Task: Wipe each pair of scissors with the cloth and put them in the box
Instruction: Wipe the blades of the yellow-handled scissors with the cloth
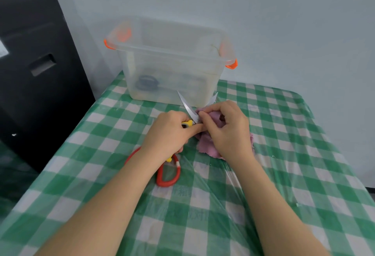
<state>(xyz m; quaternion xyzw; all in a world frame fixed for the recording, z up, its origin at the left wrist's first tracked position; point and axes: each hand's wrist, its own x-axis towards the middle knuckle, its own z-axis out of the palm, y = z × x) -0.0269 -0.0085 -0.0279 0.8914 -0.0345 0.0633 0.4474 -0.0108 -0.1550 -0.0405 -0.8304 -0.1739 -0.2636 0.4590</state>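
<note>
Green-and-white checked tablecloth (pixel 284 154) under clear plastic, pale wall behind. Mid-frame: left hand (pixel 168 133) curls around the yellow handle of the open scissors (pixel 188 108), blades spread in a V pointing at the box. Right hand (pixel 225 127) pinches the purple cloth (pixel 205 144) against the blades near the pivot. Red-handled scissors (pixel 168 174) lie on the table just below the left wrist. Translucent box (pixel 172 60) with orange clips sits upper centre, dark scissor handles faintly visible inside. Black case (pixel 36 62) at the left edge.
</note>
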